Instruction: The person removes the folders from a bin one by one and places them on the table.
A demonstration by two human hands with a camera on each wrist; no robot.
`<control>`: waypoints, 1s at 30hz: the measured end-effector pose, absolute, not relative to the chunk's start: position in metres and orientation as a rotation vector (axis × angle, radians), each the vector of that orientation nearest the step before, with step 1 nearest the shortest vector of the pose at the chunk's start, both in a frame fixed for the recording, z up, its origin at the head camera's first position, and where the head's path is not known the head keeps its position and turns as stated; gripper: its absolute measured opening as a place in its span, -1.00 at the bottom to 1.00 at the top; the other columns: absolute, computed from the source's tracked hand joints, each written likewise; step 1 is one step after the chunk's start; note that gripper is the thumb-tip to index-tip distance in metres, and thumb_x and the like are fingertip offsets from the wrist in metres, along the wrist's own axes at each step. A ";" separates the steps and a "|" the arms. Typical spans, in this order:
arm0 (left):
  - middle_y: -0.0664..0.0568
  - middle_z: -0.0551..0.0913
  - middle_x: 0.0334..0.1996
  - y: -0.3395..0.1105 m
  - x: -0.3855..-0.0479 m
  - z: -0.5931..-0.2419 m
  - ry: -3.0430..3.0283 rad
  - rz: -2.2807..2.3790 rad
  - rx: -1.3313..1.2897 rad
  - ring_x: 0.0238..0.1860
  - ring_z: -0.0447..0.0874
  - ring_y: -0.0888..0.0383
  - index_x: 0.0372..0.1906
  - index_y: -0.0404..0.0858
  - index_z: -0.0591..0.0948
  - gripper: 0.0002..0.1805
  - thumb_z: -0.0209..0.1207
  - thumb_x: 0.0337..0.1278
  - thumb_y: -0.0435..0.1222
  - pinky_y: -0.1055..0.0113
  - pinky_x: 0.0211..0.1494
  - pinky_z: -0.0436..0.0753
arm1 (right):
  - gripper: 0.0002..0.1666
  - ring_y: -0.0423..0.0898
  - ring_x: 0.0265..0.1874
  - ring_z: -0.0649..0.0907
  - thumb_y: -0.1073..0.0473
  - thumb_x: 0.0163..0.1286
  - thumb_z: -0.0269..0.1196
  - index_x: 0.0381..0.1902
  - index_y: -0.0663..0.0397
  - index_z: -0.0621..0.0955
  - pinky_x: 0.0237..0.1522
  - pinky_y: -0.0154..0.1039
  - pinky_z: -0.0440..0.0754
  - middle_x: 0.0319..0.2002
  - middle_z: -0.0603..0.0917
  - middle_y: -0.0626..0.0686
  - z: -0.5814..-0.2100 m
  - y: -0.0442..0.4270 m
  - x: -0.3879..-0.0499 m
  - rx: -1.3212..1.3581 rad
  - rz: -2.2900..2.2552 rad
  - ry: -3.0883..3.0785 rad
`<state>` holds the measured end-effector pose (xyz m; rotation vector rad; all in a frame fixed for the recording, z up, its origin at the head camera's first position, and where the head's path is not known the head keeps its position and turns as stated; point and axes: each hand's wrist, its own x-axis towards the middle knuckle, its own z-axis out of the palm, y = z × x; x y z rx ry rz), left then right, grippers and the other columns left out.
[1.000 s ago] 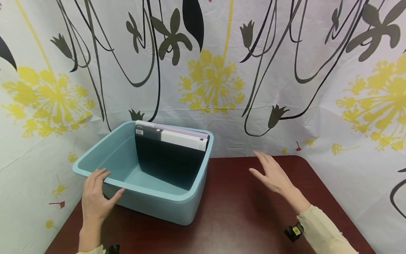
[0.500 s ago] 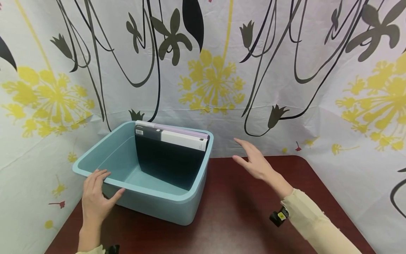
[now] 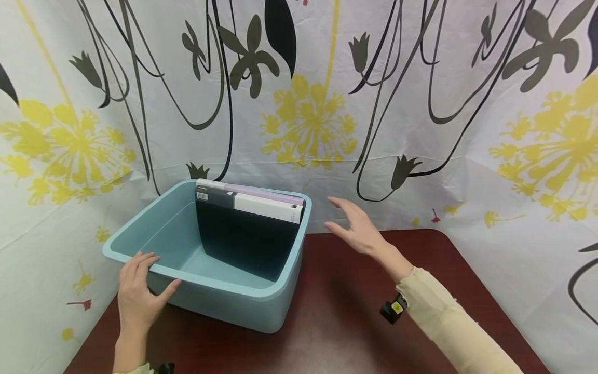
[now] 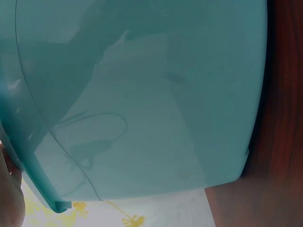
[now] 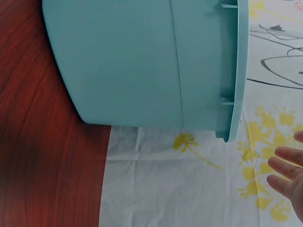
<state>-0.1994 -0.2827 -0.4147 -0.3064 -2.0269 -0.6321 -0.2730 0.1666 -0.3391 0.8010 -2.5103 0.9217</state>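
A light blue tub (image 3: 275, 311) stands on the table at left centre. Inside, a black folder (image 3: 247, 236) with a grey and white spine leans upright along the tub's right-back side, and a lilac-and-white spine (image 3: 261, 192) shows behind it. The left hand (image 3: 140, 301) rests its fingertips over the tub's near-left rim, thumb spread along the outer wall. In the left wrist view the tub wall (image 4: 142, 118) fills most of the picture, part of the hand (image 4: 9, 194) at its edge. Off the tub's right side, the right hand (image 3: 357, 228) hovers empty, fingers extended; its fingers (image 5: 284, 168) show in the right wrist view.
The dark red wooden table (image 3: 336, 322) extends right of the tub to a rounded far corner. A white cloth (image 3: 327, 135) with yellow and dark plant prints hangs behind and at both sides.
The right hand has moved left and somewhat up, closer to the tub. The left hand keeps its place on the rim. The whole head view has shifted slightly.
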 end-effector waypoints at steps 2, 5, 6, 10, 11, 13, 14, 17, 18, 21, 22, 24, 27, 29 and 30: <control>-0.33 0.49 -0.13 -0.283 -0.200 -0.415 -2.020 -0.635 -0.309 0.06 0.29 -0.32 -0.16 -0.47 0.52 -0.04 0.00 -0.21 0.42 0.05 0.32 0.10 | -0.25 0.00 0.19 0.36 -0.18 0.27 0.09 0.33 0.00 0.24 0.15 0.05 0.31 0.23 0.36 0.09 -0.338 0.163 -0.275 0.790 0.956 -2.508; -0.33 0.49 -0.13 -0.282 -0.201 -0.416 -2.006 -0.642 -0.315 0.06 0.29 -0.32 -0.17 -0.47 0.52 -0.04 0.01 -0.21 0.42 0.05 0.32 0.10 | -0.25 -0.02 0.19 0.37 -0.16 0.24 0.14 0.32 0.00 0.26 0.15 0.03 0.32 0.23 0.37 0.09 -0.336 0.156 -0.279 0.775 1.032 -2.507; -0.33 0.49 -0.14 -0.282 -0.201 -0.417 -2.004 -0.642 -0.315 0.06 0.29 -0.32 -0.17 -0.46 0.52 -0.04 0.00 -0.22 0.42 0.05 0.32 0.10 | -0.24 -0.03 0.19 0.37 -0.15 0.23 0.16 0.31 0.00 0.26 0.16 0.01 0.32 0.22 0.37 0.09 -0.335 0.154 -0.280 0.772 1.059 -2.506; -0.32 0.49 -0.14 -0.281 -0.202 -0.418 -1.994 -0.645 -0.317 0.06 0.30 -0.31 -0.18 -0.46 0.53 -0.04 0.01 -0.23 0.42 0.06 0.32 0.09 | -0.25 -0.06 0.18 0.40 -0.11 0.21 0.20 0.29 0.01 0.28 0.18 -0.05 0.32 0.20 0.41 0.06 -0.332 0.146 -0.286 0.769 1.143 -2.500; -0.32 0.49 -0.15 -0.281 -0.202 -0.418 -1.994 -0.644 -0.316 0.06 0.30 -0.31 -0.18 -0.45 0.53 -0.05 0.00 -0.23 0.42 0.06 0.32 0.09 | -0.26 -0.05 0.18 0.40 -0.09 0.21 0.21 0.29 0.01 0.28 0.18 -0.06 0.33 0.19 0.42 0.06 -0.331 0.144 -0.287 0.773 1.165 -2.494; -0.32 0.49 -0.14 -0.280 -0.202 -0.418 -1.999 -0.642 -0.312 0.06 0.30 -0.31 -0.17 -0.45 0.53 -0.04 0.00 -0.23 0.43 0.07 0.32 0.09 | -0.29 -0.04 0.16 0.42 -0.04 0.21 0.22 0.27 0.02 0.30 0.17 -0.06 0.34 0.17 0.43 0.08 -0.329 0.140 -0.289 0.787 1.204 -2.479; -0.32 0.49 -0.14 -0.280 -0.202 -0.418 -2.001 -0.642 -0.311 0.07 0.30 -0.31 -0.17 -0.45 0.52 -0.04 0.00 -0.23 0.42 0.07 0.32 0.10 | -0.31 -0.03 0.16 0.42 -0.01 0.21 0.23 0.27 0.03 0.30 0.17 -0.05 0.34 0.16 0.44 0.09 -0.328 0.138 -0.290 0.798 1.225 -2.470; -0.32 0.48 -0.13 -0.280 -0.201 -0.417 -2.021 -0.639 -0.302 0.08 0.28 -0.31 -0.16 -0.46 0.52 -0.04 0.01 -0.22 0.42 0.07 0.33 0.09 | -0.34 0.03 0.14 0.43 0.10 0.21 0.24 0.24 0.08 0.33 0.15 -0.04 0.36 0.14 0.46 0.15 -0.325 0.133 -0.294 0.832 1.261 -2.444; -0.32 0.48 -0.12 -0.281 -0.201 -0.417 -2.029 -0.638 -0.297 0.08 0.28 -0.31 -0.15 -0.47 0.51 -0.04 0.01 -0.21 0.41 0.07 0.33 0.09 | -0.36 0.05 0.13 0.44 0.12 0.20 0.24 0.23 0.10 0.33 0.14 -0.03 0.37 0.13 0.46 0.16 -0.325 0.131 -0.296 0.841 1.266 -2.439; -0.34 0.47 -0.11 -0.282 -0.201 -0.418 -2.046 -0.641 -0.293 0.09 0.26 -0.32 -0.14 -0.47 0.50 -0.05 0.03 -0.21 0.40 0.07 0.33 0.09 | -0.38 0.10 0.10 0.45 0.16 0.19 0.24 0.20 0.13 0.35 0.13 -0.01 0.37 0.11 0.47 0.20 -0.324 0.126 -0.301 0.855 1.285 -2.439; -0.34 0.47 -0.10 -0.283 -0.201 -0.418 -2.051 -0.640 -0.291 0.09 0.26 -0.33 -0.14 -0.48 0.50 -0.05 0.03 -0.21 0.39 0.07 0.34 0.08 | -0.38 0.10 0.09 0.46 0.15 0.18 0.25 0.20 0.13 0.36 0.13 -0.01 0.37 0.10 0.47 0.19 -0.324 0.123 -0.303 0.850 1.293 -2.447; -0.34 0.47 -0.11 -0.284 -0.201 -0.419 -2.048 -0.639 -0.294 0.08 0.26 -0.33 -0.14 -0.48 0.50 -0.06 0.05 -0.21 0.38 0.07 0.33 0.09 | -0.38 0.09 0.07 0.47 0.12 0.17 0.26 0.18 0.13 0.37 0.13 -0.01 0.37 0.08 0.48 0.21 -0.325 0.119 -0.305 0.836 1.313 -2.468; -0.35 0.46 -0.11 -0.284 -0.201 -0.419 -2.043 -0.637 -0.297 0.08 0.26 -0.33 -0.15 -0.48 0.50 -0.06 0.05 -0.21 0.38 0.08 0.34 0.09 | -0.36 0.03 0.05 0.48 0.06 0.15 0.28 0.18 0.10 0.37 0.13 -0.03 0.38 0.06 0.50 0.20 -0.325 0.112 -0.309 0.809 1.340 -2.514; -0.34 0.46 -0.12 -0.284 -0.201 -0.419 -2.042 -0.634 -0.294 0.08 0.26 -0.33 -0.16 -0.48 0.50 -0.06 0.04 -0.21 0.39 0.09 0.34 0.09 | -0.36 0.03 0.03 0.49 0.05 0.14 0.29 0.16 0.11 0.38 0.11 -0.03 0.39 0.03 0.51 0.21 -0.324 0.108 -0.312 0.811 1.354 -2.531; -0.35 0.47 -0.12 -0.284 -0.201 -0.419 -2.040 -0.631 -0.294 0.07 0.26 -0.33 -0.16 -0.49 0.50 -0.06 0.04 -0.21 0.39 0.09 0.34 0.09 | -0.36 0.03 0.03 0.50 0.06 0.13 0.29 0.15 0.12 0.39 0.10 -0.02 0.40 0.03 0.51 0.22 -0.323 0.105 -0.313 0.819 1.352 -2.537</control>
